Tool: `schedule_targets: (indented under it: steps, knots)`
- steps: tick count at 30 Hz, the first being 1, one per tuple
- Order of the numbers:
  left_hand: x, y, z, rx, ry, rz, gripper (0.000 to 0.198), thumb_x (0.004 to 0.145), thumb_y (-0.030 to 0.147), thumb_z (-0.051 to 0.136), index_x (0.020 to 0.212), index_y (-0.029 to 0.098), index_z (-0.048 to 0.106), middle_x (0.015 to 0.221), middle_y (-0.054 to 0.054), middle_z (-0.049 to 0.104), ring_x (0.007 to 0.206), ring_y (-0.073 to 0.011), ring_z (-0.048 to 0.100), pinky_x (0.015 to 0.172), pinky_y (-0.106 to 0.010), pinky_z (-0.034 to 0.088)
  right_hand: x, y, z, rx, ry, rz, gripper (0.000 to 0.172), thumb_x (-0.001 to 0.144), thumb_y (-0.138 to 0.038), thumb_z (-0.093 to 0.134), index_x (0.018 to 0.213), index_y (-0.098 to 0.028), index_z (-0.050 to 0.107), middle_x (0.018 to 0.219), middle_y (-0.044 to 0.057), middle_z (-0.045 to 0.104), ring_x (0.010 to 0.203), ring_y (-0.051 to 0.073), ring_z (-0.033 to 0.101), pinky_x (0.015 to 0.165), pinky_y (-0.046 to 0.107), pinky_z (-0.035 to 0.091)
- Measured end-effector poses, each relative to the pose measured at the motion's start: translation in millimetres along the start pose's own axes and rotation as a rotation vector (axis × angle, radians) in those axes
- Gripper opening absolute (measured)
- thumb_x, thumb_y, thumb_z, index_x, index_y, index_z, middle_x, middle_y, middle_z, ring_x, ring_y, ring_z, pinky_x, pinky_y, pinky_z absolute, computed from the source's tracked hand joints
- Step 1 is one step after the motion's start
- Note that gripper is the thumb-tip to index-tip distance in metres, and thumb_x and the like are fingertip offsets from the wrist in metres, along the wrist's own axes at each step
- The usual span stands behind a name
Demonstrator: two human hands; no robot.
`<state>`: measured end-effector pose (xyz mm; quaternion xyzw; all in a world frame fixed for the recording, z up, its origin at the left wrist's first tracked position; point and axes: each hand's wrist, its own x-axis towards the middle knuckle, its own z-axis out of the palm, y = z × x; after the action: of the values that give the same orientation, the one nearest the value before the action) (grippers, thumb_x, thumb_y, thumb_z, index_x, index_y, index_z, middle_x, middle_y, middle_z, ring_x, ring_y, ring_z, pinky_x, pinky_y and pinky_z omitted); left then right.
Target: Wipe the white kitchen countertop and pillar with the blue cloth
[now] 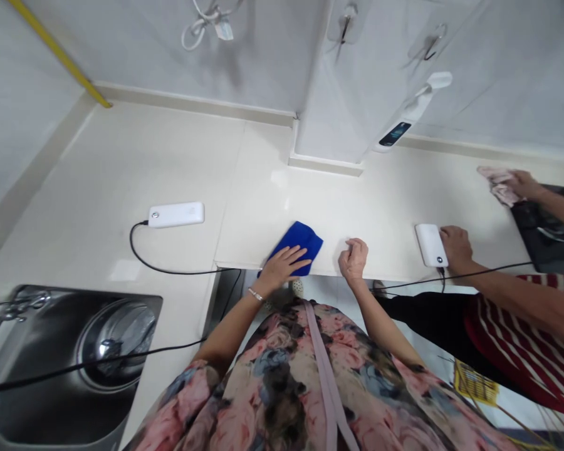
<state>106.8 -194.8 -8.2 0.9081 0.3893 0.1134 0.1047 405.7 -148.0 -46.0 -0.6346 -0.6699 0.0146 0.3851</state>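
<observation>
My left hand (282, 266) lies on a crumpled blue microfibre cloth (301, 247), pressing it onto the cream countertop (258, 188) near the front edge. My right hand (353, 260) rests beside the cloth at that edge, its fingers loosely curled and holding nothing. A bracelet circles my left wrist. To the right, a co-worker's hand (457, 247) touches a white power bank (431, 245) with a black cable. That person's other hand (524, 185) holds a pink cloth (499, 185).
A steel sink (70, 357) is set in the counter at the lower left. Another white power bank (176, 214) lies behind it, its black cable (141, 254) trailing over the counter. A black cooktop (545, 228) sits at the right. A wall column (329, 81) stands at the back.
</observation>
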Motion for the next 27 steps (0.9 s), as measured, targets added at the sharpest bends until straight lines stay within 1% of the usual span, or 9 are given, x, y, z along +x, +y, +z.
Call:
schedule_targets:
  steps: [3,6,10,14,17,20,22,24,27]
  knots:
    - [-24.4,-18.1,-9.9,-0.004,-0.001,-0.045,0.061,0.099,0.043,0.063,0.157,0.032,0.047,0.169,-0.006,0.038,0.158,-0.0234,0.031,0.129,-0.046,0.027,2.7,0.7,3.0,0.016,-0.009,0.013,0.035,0.076,-0.008,0.045,0.106,-0.018,0.061,0.116,0.015,0.058,0.113,0.028,0.054,0.104,0.053,0.048]
    - [-41.4,-29.7,-15.7,-0.005,0.033,-0.093,0.059,0.099,0.039,0.064,0.156,0.033,0.049,0.168,-0.005,0.041,0.157,-0.0235,0.034,0.129,-0.047,0.029,2.6,-1.4,4.7,0.02,-0.015,-0.008,0.033,0.077,-0.009,0.045,0.106,-0.018,0.061,0.117,0.016,0.057,0.114,0.028,0.053,0.105,0.053,0.048]
    - [-55.3,-38.5,-19.0,-0.004,0.066,-0.136,0.056,0.1,0.035,0.061,0.155,0.033,0.051,0.167,-0.005,0.043,0.156,-0.0253,0.036,0.128,-0.051,0.031,-17.7,-12.6,1.2,0.002,-0.043,-0.039,0.036,0.081,-0.009,0.045,0.112,-0.017,0.062,0.123,0.017,0.057,0.12,0.027,0.054,0.109,0.052,0.05]
    - [-64.4,-43.7,-20.6,-0.02,0.067,-0.181,0.052,0.102,0.034,0.056,0.153,0.033,0.054,0.166,-0.005,0.043,0.156,-0.0275,0.037,0.127,-0.054,0.033,-50.6,-26.7,-7.5,0.089,-0.116,-0.1,0.046,0.087,-0.008,0.042,0.128,-0.018,0.06,0.132,0.017,0.057,0.132,0.027,0.049,0.117,0.055,0.045]
    - [-71.2,-48.1,-20.8,-0.015,0.072,-0.193,0.049,0.103,0.036,0.052,0.152,0.031,0.056,0.167,-0.006,0.041,0.156,-0.0289,0.037,0.127,-0.054,0.033,-62.7,-30.0,-11.0,0.145,-0.154,-0.078,0.051,0.087,-0.009,0.043,0.134,-0.019,0.06,0.134,0.016,0.057,0.136,0.027,0.048,0.121,0.058,0.042]
    - [-76.6,-52.8,-21.1,-0.004,0.106,-0.218,0.055,0.103,0.043,0.05,0.154,0.025,0.052,0.17,-0.011,0.035,0.157,-0.031,0.033,0.126,-0.053,0.034,-63.3,-29.6,-7.2,0.19,-0.117,-0.032,0.052,0.084,-0.007,0.043,0.13,-0.02,0.062,0.13,0.015,0.059,0.132,0.026,0.052,0.119,0.057,0.044]
    - [-77.6,-54.4,-21.7,0.003,0.133,-0.257,0.067,0.101,0.049,0.051,0.16,0.018,0.042,0.172,-0.015,0.03,0.159,-0.032,0.029,0.126,-0.052,0.034,-61.5,-30.5,-2.9,0.227,-0.063,-0.03,0.05,0.082,-0.006,0.043,0.126,-0.02,0.063,0.126,0.015,0.059,0.13,0.025,0.053,0.117,0.054,0.047]
    - [-75.9,-54.0,-22.1,0.019,0.136,-0.291,0.076,0.1,0.052,0.05,0.164,0.014,0.033,0.171,-0.018,0.029,0.16,-0.0323,0.026,0.126,-0.052,0.034,-59.2,-32.5,-0.6,0.271,-0.025,-0.032,0.048,0.081,-0.006,0.043,0.122,-0.021,0.065,0.123,0.014,0.06,0.128,0.025,0.054,0.115,0.053,0.048]
    - [-70.2,-50.3,-20.7,0.056,0.109,-0.318,0.076,0.1,0.053,0.048,0.164,0.014,0.033,0.17,-0.018,0.032,0.16,-0.033,0.025,0.126,-0.053,0.032,-53.9,-33.7,-5.7,0.382,-0.059,0.027,0.045,0.08,-0.008,0.045,0.117,-0.021,0.066,0.12,0.013,0.062,0.128,0.026,0.055,0.115,0.052,0.047]
